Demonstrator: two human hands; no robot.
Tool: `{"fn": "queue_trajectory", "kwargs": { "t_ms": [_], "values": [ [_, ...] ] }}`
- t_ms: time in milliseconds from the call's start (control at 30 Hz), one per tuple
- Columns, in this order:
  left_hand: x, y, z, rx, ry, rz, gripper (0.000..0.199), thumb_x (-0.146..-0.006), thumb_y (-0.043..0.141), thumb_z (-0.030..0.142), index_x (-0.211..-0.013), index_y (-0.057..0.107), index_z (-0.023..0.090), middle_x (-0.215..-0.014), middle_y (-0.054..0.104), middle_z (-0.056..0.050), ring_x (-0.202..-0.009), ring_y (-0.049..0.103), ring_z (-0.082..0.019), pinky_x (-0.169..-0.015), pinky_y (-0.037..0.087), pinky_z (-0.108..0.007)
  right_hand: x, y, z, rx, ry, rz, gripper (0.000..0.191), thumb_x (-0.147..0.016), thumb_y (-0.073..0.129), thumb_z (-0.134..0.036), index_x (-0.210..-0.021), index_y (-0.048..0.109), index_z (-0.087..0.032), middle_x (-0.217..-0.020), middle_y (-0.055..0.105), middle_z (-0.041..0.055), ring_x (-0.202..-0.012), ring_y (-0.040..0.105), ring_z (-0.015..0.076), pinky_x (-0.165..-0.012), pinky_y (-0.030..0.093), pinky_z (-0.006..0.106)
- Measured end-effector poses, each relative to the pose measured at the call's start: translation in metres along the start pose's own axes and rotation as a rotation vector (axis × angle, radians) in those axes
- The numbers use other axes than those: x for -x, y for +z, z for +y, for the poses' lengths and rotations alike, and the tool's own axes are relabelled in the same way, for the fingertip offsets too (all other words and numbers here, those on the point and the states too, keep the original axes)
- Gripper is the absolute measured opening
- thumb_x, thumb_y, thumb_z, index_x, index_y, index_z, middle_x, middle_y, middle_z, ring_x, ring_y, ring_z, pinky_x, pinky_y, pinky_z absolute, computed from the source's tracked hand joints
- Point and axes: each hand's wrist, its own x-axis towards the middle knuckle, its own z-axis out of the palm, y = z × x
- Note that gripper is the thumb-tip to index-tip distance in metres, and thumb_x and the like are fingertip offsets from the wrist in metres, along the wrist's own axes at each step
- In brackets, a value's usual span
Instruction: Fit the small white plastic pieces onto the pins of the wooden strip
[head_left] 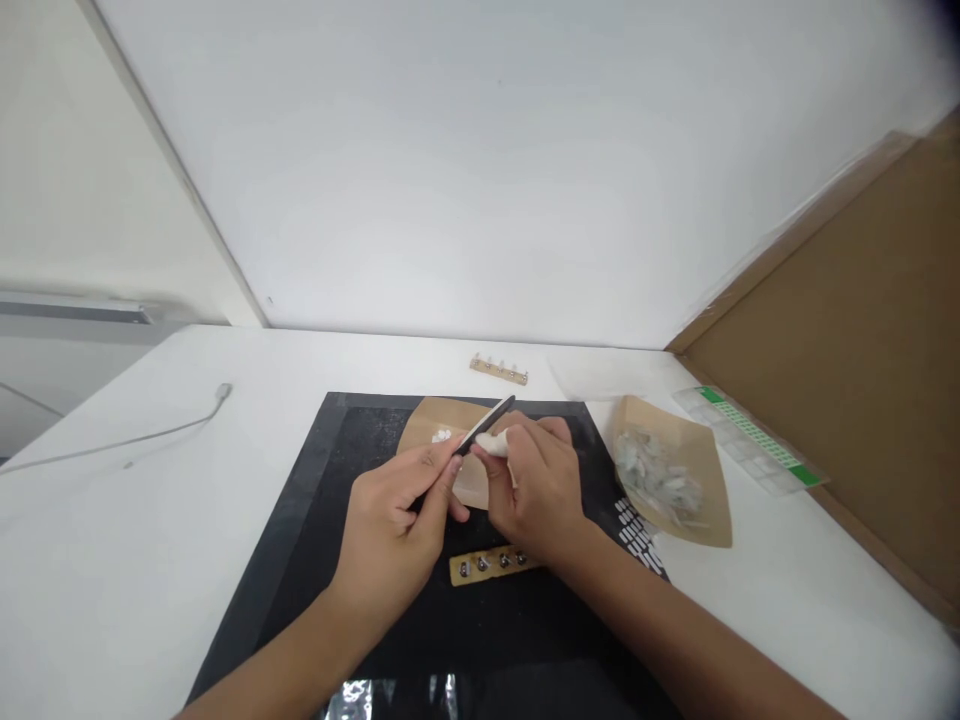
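Observation:
Between the thumb and fingers of my left hand point(401, 505) is a slim black stick point(486, 422) with a pale edge, slanting up to the right. My right hand point(536, 485) is closed just beside it. At its fingertips shows a small white piece point(493, 443), a finger cover or a wad; I cannot tell which. Both hands are above a brown paper tray point(427, 420) with small white bits point(441, 436) in it. Nearer me, a yellowish strip point(487, 566) carries several small metal parts, its right end hidden by my right wrist.
A black mat point(315, 560) lies on the white table point(97, 560). At right are a brown tray point(716, 490) of crumpled clear pieces, white labels point(637, 535) and a clear-and-green strip point(757, 435). Another strip of parts point(499, 370) lies behind; a cable point(180, 425) at left.

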Motion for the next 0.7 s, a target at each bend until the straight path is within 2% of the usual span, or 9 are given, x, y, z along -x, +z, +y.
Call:
{"fn": "queue_trajectory", "kwargs": {
  "t_ms": [133, 267, 367, 500, 600, 700],
  "values": [
    [0.0002, -0.0007, 0.0011, -0.013, -0.026, 0.004, 0.026, -0.102, 0.061, 0.023, -0.119, 0.080, 0.022, -0.072, 0.075, 0.002, -0.064, 0.072, -0.013, -0.067, 0.058, -0.024, -0.0022, -0.0008, 0.0020, 0.047, 0.028, 0.049, 0.028, -0.101, 0.055, -0.017, -0.081, 0.039, -0.025, -0.072, 0.056, 0.0002, -0.063, 0.049, 0.0187, -0.070, 0.033, 0.037],
    [-0.0003, -0.0016, 0.0004, -0.039, -0.017, -0.012, 0.021, -0.101, 0.063, 0.023, -0.109, 0.083, 0.022, -0.064, 0.074, 0.005, -0.058, 0.069, -0.011, -0.063, 0.055, -0.021, -0.0032, -0.0011, 0.0018, -0.007, -0.001, -0.024, 0.029, -0.101, 0.055, -0.017, -0.080, 0.037, -0.025, -0.070, 0.053, -0.0009, -0.063, 0.049, 0.0183, -0.069, 0.033, 0.036],
    [0.0001, -0.0014, -0.0003, -0.048, -0.016, -0.022, 0.022, -0.101, 0.063, 0.023, -0.097, 0.084, 0.022, -0.063, 0.074, 0.006, -0.055, 0.067, -0.009, -0.061, 0.053, -0.020, -0.0035, -0.0018, 0.0013, 0.024, 0.019, 0.040, 0.028, -0.102, 0.054, -0.016, -0.080, 0.038, -0.025, -0.072, 0.056, 0.0004, -0.064, 0.049, 0.0185, -0.070, 0.032, 0.037],
    [0.0012, -0.0004, -0.0012, -0.048, -0.017, -0.035, 0.021, -0.101, 0.063, 0.024, -0.096, 0.084, 0.022, -0.060, 0.073, 0.007, -0.053, 0.067, -0.009, -0.057, 0.051, -0.019, -0.0043, -0.0029, 0.0014, -0.009, -0.019, -0.031, 0.029, -0.101, 0.055, -0.016, -0.079, 0.038, -0.025, -0.070, 0.054, -0.0008, -0.063, 0.048, 0.0178, -0.070, 0.032, 0.036],
    [0.0014, -0.0001, -0.0012, -0.060, -0.023, -0.026, 0.024, -0.101, 0.063, 0.025, -0.089, 0.083, 0.021, -0.060, 0.073, 0.006, -0.051, 0.066, -0.009, -0.054, 0.049, -0.019, -0.0056, -0.0040, 0.0022, 0.052, 0.023, 0.022, 0.030, -0.101, 0.055, -0.016, -0.079, 0.038, -0.025, -0.070, 0.052, -0.0010, -0.063, 0.047, 0.0176, -0.070, 0.031, 0.036],
    [0.0006, -0.0004, -0.0005, -0.064, -0.005, -0.036, 0.026, -0.101, 0.063, 0.023, -0.084, 0.083, 0.022, -0.058, 0.072, 0.007, -0.049, 0.064, -0.008, -0.053, 0.049, -0.018, -0.0065, -0.0051, 0.0030, 0.007, -0.003, -0.035, 0.030, -0.102, 0.054, -0.016, -0.078, 0.037, -0.025, -0.070, 0.052, -0.0014, -0.062, 0.046, 0.0170, -0.069, 0.031, 0.036]
  ]
}}
